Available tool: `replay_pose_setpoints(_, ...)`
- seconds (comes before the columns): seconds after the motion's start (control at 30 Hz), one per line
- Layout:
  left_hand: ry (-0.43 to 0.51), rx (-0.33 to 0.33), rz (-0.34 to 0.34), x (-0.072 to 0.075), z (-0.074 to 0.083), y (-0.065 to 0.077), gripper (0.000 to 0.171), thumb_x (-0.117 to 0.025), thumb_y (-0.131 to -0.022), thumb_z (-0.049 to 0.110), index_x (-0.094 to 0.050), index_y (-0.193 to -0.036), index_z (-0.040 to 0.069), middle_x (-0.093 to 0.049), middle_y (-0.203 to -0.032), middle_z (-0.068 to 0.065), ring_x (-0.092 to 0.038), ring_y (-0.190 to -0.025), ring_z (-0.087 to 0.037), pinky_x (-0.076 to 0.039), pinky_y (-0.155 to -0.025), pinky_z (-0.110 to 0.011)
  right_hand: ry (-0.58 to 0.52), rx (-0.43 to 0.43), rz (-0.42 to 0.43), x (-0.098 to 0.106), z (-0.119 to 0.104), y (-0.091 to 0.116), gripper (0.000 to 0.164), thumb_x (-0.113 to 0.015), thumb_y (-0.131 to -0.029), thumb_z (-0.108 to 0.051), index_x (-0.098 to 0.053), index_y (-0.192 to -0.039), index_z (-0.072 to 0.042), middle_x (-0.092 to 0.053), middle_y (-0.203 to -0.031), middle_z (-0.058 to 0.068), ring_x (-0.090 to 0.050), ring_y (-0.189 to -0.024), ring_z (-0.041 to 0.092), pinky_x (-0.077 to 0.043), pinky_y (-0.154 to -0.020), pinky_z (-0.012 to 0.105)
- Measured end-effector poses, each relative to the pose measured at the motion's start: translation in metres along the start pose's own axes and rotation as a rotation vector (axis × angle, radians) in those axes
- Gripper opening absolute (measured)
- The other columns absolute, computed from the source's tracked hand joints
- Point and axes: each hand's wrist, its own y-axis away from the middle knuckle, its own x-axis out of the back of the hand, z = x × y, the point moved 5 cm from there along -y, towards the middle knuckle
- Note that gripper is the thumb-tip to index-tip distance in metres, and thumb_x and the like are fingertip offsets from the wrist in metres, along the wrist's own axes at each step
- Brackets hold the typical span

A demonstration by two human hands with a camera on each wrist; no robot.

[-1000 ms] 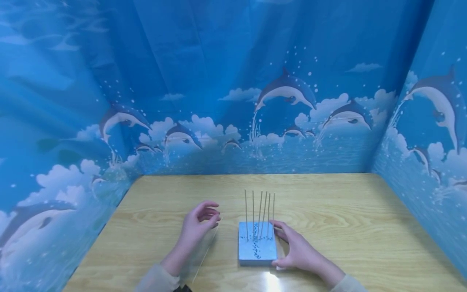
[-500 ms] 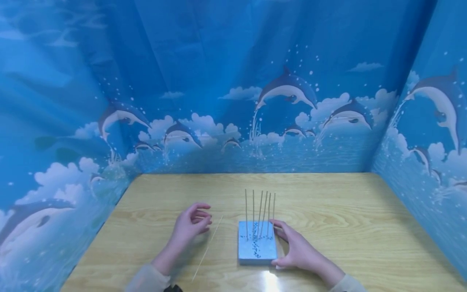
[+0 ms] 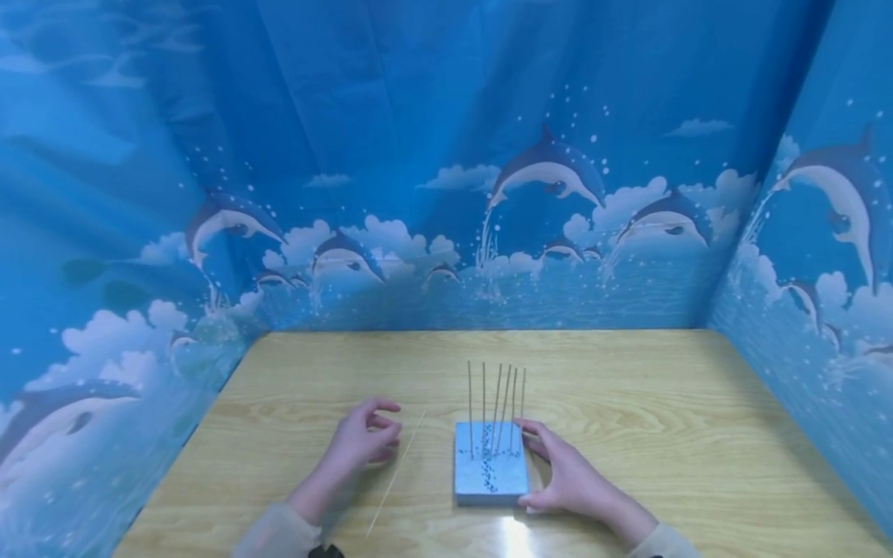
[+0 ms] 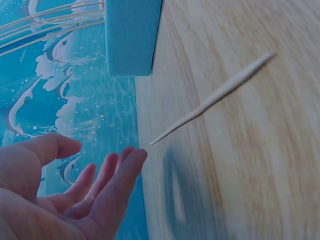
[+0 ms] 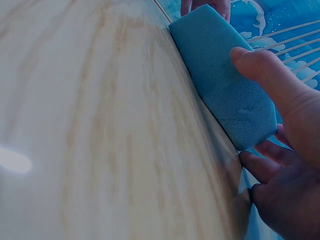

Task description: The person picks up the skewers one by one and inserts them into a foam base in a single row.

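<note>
A pale blue foam block (image 3: 467,479) lies on the table, with several thin sticks (image 3: 484,387) standing up from its top and dark dots marked across it. My right hand (image 3: 572,479) grips the block's right side. In the right wrist view its thumb (image 5: 260,67) presses the near face of the block, and the fingers are bent around the far corner. To the left, a single loose stick (image 3: 395,474) lies slantwise on the tabletop. My left hand (image 3: 357,440) hovers just left of it, fingers loosely bent and holding nothing, fingertips near its far end in the left wrist view.
The wood-grain table (image 3: 663,403) is backed by a blue curtain (image 3: 391,155) printed with dolphins, which also hangs along both sides. A bright reflection shows on the tabletop in front of the block.
My left hand has drawn left, away from the loose stick, and then dipped slightly. The stick stays where it was. My right hand and the foam block have hardly moved.
</note>
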Motion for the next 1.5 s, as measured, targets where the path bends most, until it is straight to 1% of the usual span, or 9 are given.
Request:
replay_pose_setpoints(0.1, -0.011, 0.005, -0.012, -0.001, 0.000, 0.000, 0.038, -0.068, -0.086, 0.005, -0.059, -0.123, 0.003, -0.068, -0.100, -0.015, -0.071, -0.078, -0.020, -0.064, -0.067, -0.037, 0.004, 0.001, 0.001, 0.000, 0.000, 0.000, 0.116, -0.092, -0.057, -0.029, -0.029, -0.152, -0.007, -0.041, -0.153, 0.020, -0.049, -0.135, 0.036, -0.029, -0.116, 0.055)
replay_pose_setpoints(0.33, -0.068, 0.042, -0.080, -0.005, 0.001, -0.003, 0.042, -0.068, -0.086, 0.009, -0.057, -0.126, 0.004, -0.067, -0.102, -0.014, -0.068, -0.076, -0.019, -0.063, -0.066, -0.036, -0.002, -0.008, -0.002, 0.001, 0.000, 0.000, 0.116, -0.092, -0.057, -0.029, -0.029, -0.153, -0.008, -0.041, -0.153, 0.020, -0.049, -0.136, 0.035, -0.028, -0.116, 0.055)
replay_pose_setpoints(0.47, -0.096, 0.061, -0.102, -0.007, 0.000, -0.006, 0.042, -0.068, -0.085, 0.008, -0.057, -0.126, 0.005, -0.066, -0.102, -0.014, -0.067, -0.076, -0.020, -0.062, -0.064, -0.035, -0.004, -0.003, -0.003, 0.001, 0.000, 0.000, 0.117, -0.092, -0.057, -0.030, -0.029, -0.153, -0.007, -0.041, -0.153, 0.020, -0.048, -0.136, 0.035, -0.028, -0.116, 0.055)
replay_pose_setpoints(0.67, -0.114, 0.088, -0.150, -0.012, -0.005, -0.011, 0.044, -0.068, -0.084, 0.005, -0.055, -0.126, 0.002, -0.066, -0.102, -0.015, -0.068, -0.077, -0.020, -0.063, -0.064, -0.035, 0.001, -0.005, -0.004, 0.000, 0.001, 0.001, 0.116, -0.092, -0.057, -0.029, -0.029, -0.153, -0.007, -0.042, -0.152, 0.020, -0.048, -0.136, 0.034, -0.027, -0.117, 0.054)
replay_pose_setpoints(0.83, -0.117, 0.108, -0.160, -0.013, -0.006, -0.015, 0.044, -0.068, -0.084, 0.005, -0.055, -0.126, 0.001, -0.066, -0.105, -0.016, -0.068, -0.078, -0.020, -0.063, -0.066, -0.035, 0.004, 0.001, -0.005, 0.001, 0.000, 0.000, 0.116, -0.092, -0.057, -0.029, -0.029, -0.153, -0.007, -0.042, -0.152, 0.021, -0.048, -0.136, 0.035, -0.027, -0.116, 0.056)
replay_pose_setpoints(1.0, -0.122, 0.121, -0.174, -0.013, -0.005, -0.015, 0.044, -0.070, -0.084, 0.005, -0.056, -0.125, 0.001, -0.065, -0.103, -0.016, -0.068, -0.078, -0.021, -0.063, -0.065, -0.034, 0.005, -0.005, -0.007, 0.000, 0.000, 0.000, 0.116, -0.092, -0.058, -0.028, -0.029, -0.153, -0.007, -0.041, -0.152, 0.020, -0.049, -0.136, 0.035, -0.027, -0.116, 0.055)
replay_pose_setpoints(1.27, -0.104, 0.139, -0.192, -0.015, -0.006, -0.017, 0.048, -0.072, -0.078, -0.003, -0.056, -0.123, -0.001, -0.064, -0.099, -0.016, -0.067, -0.077, -0.022, -0.063, -0.065, -0.033, -0.002, 0.010, -0.005, 0.001, -0.002, 0.000, 0.116, -0.092, -0.058, -0.031, -0.029, -0.152, -0.006, -0.042, -0.151, 0.023, -0.049, -0.135, 0.037, -0.028, -0.116, 0.055)
replay_pose_setpoints(1.5, -0.177, 0.117, -0.203, -0.020, -0.012, -0.024, 0.053, -0.078, -0.072, -0.006, -0.057, -0.120, 0.001, -0.067, -0.088, -0.011, -0.066, -0.071, -0.020, -0.062, -0.062, -0.030, -0.002, 0.015, -0.004, 0.001, -0.004, 0.001, 0.115, -0.092, -0.058, -0.032, -0.030, -0.152, -0.006, -0.042, -0.151, 0.024, -0.049, -0.135, 0.038, -0.028, -0.115, 0.056)
